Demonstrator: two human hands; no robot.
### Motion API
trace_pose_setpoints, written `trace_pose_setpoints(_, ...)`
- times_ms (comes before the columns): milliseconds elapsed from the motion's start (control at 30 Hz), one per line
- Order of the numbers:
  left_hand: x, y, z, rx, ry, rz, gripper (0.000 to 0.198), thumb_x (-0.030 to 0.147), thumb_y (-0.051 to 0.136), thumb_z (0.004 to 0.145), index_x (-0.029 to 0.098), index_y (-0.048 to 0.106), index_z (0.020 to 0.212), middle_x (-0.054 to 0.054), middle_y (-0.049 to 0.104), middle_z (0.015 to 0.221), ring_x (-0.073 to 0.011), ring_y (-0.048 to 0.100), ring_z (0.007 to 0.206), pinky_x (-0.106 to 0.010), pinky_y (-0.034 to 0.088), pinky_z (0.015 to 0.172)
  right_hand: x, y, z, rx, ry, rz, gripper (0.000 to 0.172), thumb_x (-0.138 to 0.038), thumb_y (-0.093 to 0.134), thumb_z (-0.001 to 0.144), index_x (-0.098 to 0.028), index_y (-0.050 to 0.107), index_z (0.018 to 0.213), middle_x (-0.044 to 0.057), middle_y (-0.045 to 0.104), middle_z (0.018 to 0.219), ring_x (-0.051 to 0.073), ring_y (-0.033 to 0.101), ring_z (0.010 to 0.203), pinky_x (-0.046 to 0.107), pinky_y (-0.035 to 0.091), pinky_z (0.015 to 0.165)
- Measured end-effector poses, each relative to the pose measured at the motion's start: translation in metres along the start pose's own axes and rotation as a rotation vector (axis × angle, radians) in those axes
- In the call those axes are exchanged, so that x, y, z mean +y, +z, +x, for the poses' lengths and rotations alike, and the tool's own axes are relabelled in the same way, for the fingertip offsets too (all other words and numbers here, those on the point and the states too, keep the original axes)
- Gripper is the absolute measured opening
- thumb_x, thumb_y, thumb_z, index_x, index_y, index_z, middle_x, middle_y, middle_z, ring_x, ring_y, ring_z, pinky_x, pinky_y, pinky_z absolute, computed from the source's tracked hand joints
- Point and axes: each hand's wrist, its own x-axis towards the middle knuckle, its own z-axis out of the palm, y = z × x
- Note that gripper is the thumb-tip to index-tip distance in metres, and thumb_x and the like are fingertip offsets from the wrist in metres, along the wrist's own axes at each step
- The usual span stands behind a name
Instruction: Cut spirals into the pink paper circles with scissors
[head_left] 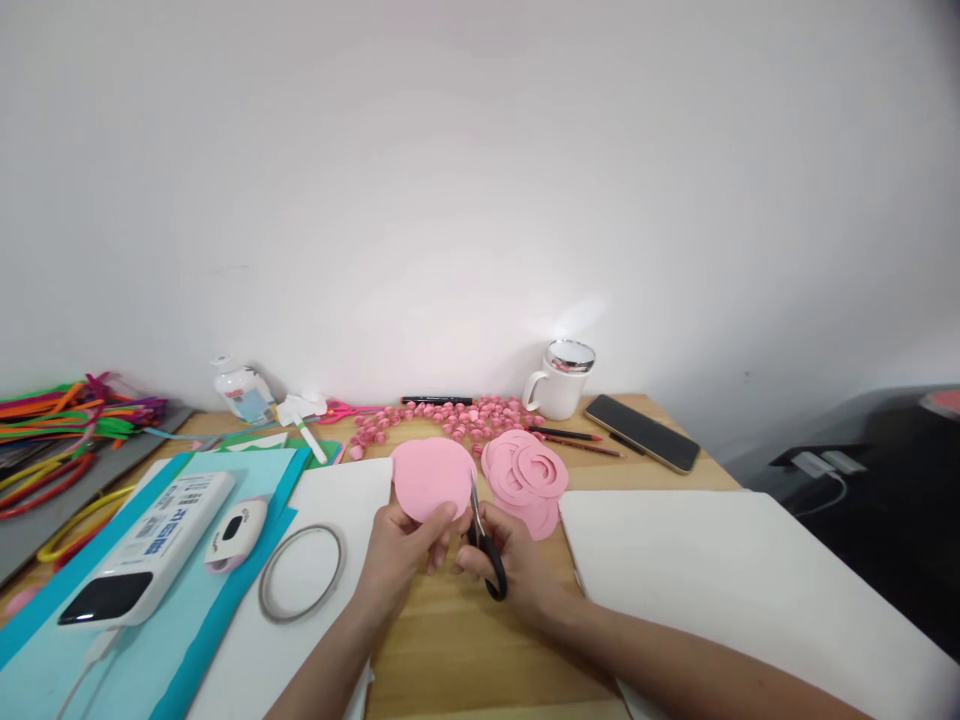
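My left hand (415, 538) pinches the lower edge of a round piece of pink paper (431, 478), thumb on top. In my right hand (514, 560) is a pair of scissors (487, 555) with black handles, its blades pointing away from me along the right edge of the paper. Whether the blades are cutting into the paper I cannot tell. Just right of the scissors lies a pile of pink paper spirals (525, 472). Behind the paper, many small rolled pink paper pieces (450, 413) are spread along the back of the table.
A white mug (566, 385), phone (645, 432) and pencils (574, 436) stand or lie at back right. White sheets (720, 560) flank the work area. To the left are a power bank (154, 545), a tape ring (264, 590), a bottle (244, 392) and coloured pipe cleaners (67, 420).
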Motion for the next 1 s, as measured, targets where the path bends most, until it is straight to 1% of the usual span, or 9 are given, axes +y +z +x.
trace_pose_setpoints(133, -0.0036, -0.0005, 0.0023, 0.016, -0.021, 0.058, 0.042, 0.04, 0.067, 0.063, 0.015, 0.046, 0.037, 0.004, 0.041, 0.031, -0.005, 0.033, 0.032, -0.019, 0.024, 0.036, 0.0006, -0.0014, 0.0015, 0.012, -0.023, 0.061, 0.039, -0.049, 0.069, 0.065, -0.02, 0.043, 0.07, -0.004, 0.04, 0.062, 0.011, 0.035, 0.055, 0.024, 0.029, 0.052)
trace_pose_setpoints(233, -0.0064, -0.0015, 0.0032, 0.023, -0.035, 0.07, 0.042, 0.039, 0.067, 0.062, 0.015, 0.044, 0.036, 0.005, 0.04, 0.031, -0.0048, 0.032, 0.032, -0.019, 0.023, 0.037, 0.0027, -0.0021, 0.0026, 0.004, -0.042, 0.092, 0.04, -0.049, 0.07, 0.065, -0.02, 0.044, 0.074, -0.003, 0.044, 0.066, 0.013, 0.041, 0.061, 0.025, 0.034, 0.057)
trace_pose_setpoints(300, -0.0073, -0.002, 0.0031, 0.021, -0.034, 0.075, 0.042, 0.039, 0.067, 0.062, 0.015, 0.044, 0.036, 0.004, 0.04, 0.031, -0.005, 0.033, 0.033, -0.02, 0.023, 0.037, 0.0037, -0.0022, 0.0029, 0.002, -0.05, 0.098, 0.039, -0.048, 0.07, 0.065, -0.021, 0.044, 0.076, -0.002, 0.045, 0.067, 0.014, 0.042, 0.063, 0.026, 0.035, 0.059)
trace_pose_setpoints(500, -0.0076, -0.0025, 0.0037, 0.022, -0.034, 0.102, 0.043, 0.041, 0.067, 0.061, 0.016, 0.045, 0.035, 0.004, 0.04, 0.03, -0.0053, 0.032, 0.032, -0.02, 0.022, 0.036, 0.0049, -0.0022, 0.0021, 0.013, -0.042, 0.081, 0.039, -0.05, 0.069, 0.065, -0.021, 0.044, 0.074, -0.002, 0.045, 0.066, 0.014, 0.04, 0.062, 0.025, 0.034, 0.056)
trace_pose_setpoints(667, -0.0056, -0.0019, 0.0035, 0.024, -0.019, 0.106, 0.042, 0.04, 0.066, 0.062, 0.016, 0.043, 0.035, 0.004, 0.039, 0.03, -0.005, 0.031, 0.032, -0.02, 0.021, 0.036, 0.0029, -0.0024, 0.0016, 0.028, -0.029, 0.084, 0.04, -0.05, 0.069, 0.064, -0.019, 0.044, 0.071, -0.004, 0.04, 0.064, 0.012, 0.035, 0.058, 0.024, 0.029, 0.053)
trace_pose_setpoints(867, -0.0038, -0.0026, 0.003, 0.022, -0.005, 0.12, 0.042, 0.04, 0.065, 0.062, 0.016, 0.043, 0.036, 0.004, 0.039, 0.031, -0.0051, 0.031, 0.032, -0.02, 0.021, 0.036, 0.0005, -0.0037, 0.0, 0.066, -0.003, 0.0, 0.033, -0.043, 0.068, 0.067, -0.019, 0.045, 0.069, -0.006, 0.036, 0.059, 0.009, 0.03, 0.052, 0.022, 0.025, 0.048)
trace_pose_setpoints(1000, -0.0039, -0.0033, 0.0033, 0.029, -0.003, 0.137, 0.044, 0.04, 0.065, 0.063, 0.016, 0.042, 0.034, 0.005, 0.038, 0.03, -0.0049, 0.031, 0.033, -0.02, 0.022, 0.037, 0.0026, -0.0035, -0.001, 0.086, 0.047, -0.007, 0.029, -0.04, 0.067, 0.068, -0.02, 0.046, 0.072, -0.007, 0.038, 0.054, 0.009, 0.032, 0.048, 0.021, 0.027, 0.045)
